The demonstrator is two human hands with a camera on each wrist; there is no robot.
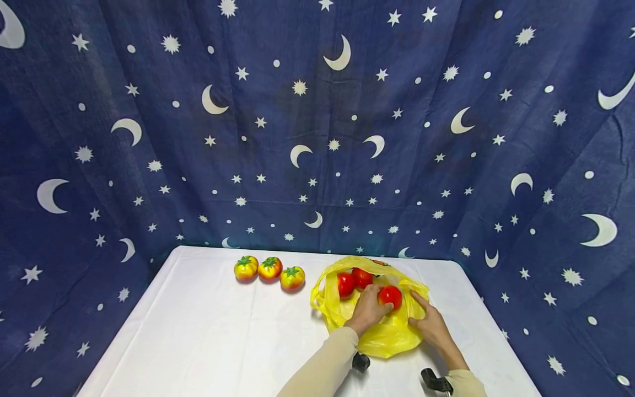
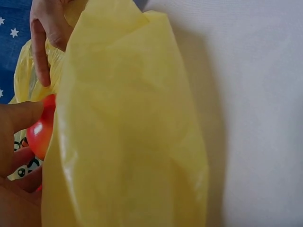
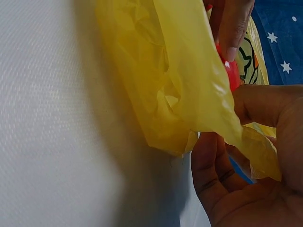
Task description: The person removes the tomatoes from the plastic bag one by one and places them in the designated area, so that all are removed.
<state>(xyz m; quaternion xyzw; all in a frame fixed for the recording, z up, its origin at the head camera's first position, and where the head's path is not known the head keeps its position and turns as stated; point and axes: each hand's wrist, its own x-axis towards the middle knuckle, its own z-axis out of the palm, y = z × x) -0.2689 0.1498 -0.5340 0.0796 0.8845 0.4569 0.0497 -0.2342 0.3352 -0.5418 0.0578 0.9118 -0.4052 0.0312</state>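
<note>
A yellow plastic bag [image 1: 392, 339] lies with its mouth spread on the white table, two red fruits [image 1: 362, 278] inside toward the back. My left hand [image 1: 369, 310] reaches into the mouth and grips another red fruit [image 1: 390, 298], thumb on its near side; in the left wrist view this fruit [image 2: 41, 130] sits between thumb and fingers, partly behind the bag's side. At the bag's right edge, my right hand [image 1: 432, 325] holds the plastic; the right wrist view shows the bag's edge [image 3: 260, 151] between the thumb and curled fingers of that hand [image 3: 265, 189].
Three yellow-red fruits with green tops [image 1: 246, 268] stand in a row at the back, left of the bag. The white table [image 1: 198, 342] extends to the left and front. A dark blue curtain [image 1: 278, 143] with moons and stars hangs behind it.
</note>
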